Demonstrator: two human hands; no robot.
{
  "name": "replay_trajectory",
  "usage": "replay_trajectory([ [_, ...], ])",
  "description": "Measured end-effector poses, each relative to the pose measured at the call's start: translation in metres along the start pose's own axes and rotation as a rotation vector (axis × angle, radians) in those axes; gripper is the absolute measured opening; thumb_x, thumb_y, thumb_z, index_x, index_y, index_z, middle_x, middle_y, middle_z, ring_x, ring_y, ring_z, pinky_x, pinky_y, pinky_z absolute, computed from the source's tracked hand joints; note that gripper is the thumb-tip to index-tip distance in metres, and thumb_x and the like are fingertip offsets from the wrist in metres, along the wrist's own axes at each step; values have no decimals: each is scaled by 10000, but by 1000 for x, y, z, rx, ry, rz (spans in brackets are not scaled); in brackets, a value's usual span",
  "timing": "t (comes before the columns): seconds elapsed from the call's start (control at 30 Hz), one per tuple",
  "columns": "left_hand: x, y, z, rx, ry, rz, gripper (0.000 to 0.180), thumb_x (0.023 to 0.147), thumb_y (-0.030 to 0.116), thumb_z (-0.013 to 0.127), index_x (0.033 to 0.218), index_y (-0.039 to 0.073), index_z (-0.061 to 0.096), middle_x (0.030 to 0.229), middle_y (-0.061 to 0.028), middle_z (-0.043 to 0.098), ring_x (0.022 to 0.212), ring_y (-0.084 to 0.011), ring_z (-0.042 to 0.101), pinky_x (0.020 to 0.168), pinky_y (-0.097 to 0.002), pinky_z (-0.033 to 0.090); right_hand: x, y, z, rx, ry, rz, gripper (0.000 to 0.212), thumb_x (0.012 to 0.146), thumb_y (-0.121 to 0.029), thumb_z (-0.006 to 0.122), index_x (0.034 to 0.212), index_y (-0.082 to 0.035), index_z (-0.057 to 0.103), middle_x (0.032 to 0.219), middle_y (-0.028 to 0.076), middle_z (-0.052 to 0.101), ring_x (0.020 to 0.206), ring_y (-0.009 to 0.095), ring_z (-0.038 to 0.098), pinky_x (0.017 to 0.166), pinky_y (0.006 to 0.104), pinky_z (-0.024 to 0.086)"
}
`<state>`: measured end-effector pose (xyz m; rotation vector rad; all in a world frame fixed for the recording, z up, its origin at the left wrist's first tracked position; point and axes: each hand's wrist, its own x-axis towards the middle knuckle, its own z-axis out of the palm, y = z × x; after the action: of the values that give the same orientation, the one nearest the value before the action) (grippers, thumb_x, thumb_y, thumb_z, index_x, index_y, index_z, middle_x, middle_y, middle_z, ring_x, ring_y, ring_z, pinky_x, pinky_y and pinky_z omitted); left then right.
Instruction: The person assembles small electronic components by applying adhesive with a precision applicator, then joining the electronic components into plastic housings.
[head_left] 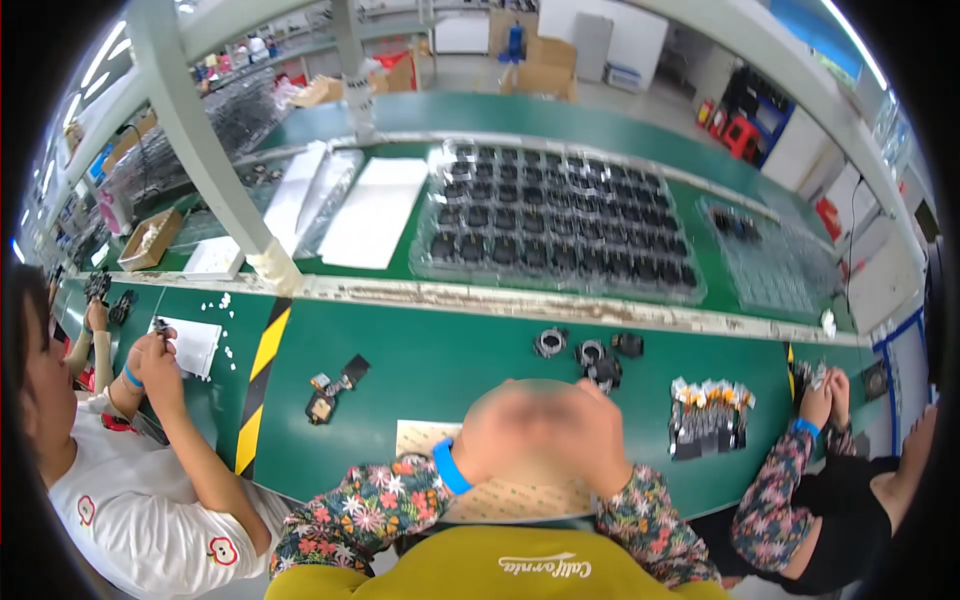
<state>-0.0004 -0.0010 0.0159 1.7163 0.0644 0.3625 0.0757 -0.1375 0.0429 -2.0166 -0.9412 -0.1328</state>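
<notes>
The left hand (492, 440) and right hand (600, 435) are brought together near the middle of the desk's (450, 340) near edge, above a patterned tan sheet (520, 502). A blur covers the space between them, so I cannot tell whether either is open or closed, or what they grip.

The closest parts in plain sight are a cluster of dark round parts (600, 368), straight beyond the hands toward the desk's far edge. The right hand is clearly nearer; its fingertips reach to the cluster's near side, though whether they touch it is unclear. The cluster is roundish, with no clear long axis. Just beside it, toward the far edge, are a lone grey ring (550, 342) on the left and a black block (628, 345) on the right.

Toward the desk's right edge, a row of ribbon strips (708, 415) also lies on the right hand's side, the strips' long axes running from far edge to near. A small loose part (320, 407) with a dark flap lies on the left hand's side, well apart.
</notes>
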Motion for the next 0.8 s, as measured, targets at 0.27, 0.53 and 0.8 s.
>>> replay_trajectory([
  [0.27,-10,-2,1,112,-40,63,137,804,-23,578,914,-6,498,834,-54,571,723,-78,561,614,-228,485,-9,2,-3,128,-45,92,215,691,-107,689,902,-78,661,663,64,532,552,182,521,501,285,424],
  [0.53,-2,-5,-1,91,-59,-48,118,848,-28,545,952,-25,491,934,-59,562,846,-74,555,705,-227,513,-3,4,-2,77,7,14,178,683,-99,686,855,-78,645,684,86,557,595,255,569,516,326,450],
  [0.8,14,-14,-9,-278,92,-43,218,860,-46,503,1073,-34,550,915,-67,619,778,-103,598,651,-226,517,0,3,7,79,67,-40,316,698,-90,703,992,-42,594,824,124,603,693,266,610,593,321,490],
])
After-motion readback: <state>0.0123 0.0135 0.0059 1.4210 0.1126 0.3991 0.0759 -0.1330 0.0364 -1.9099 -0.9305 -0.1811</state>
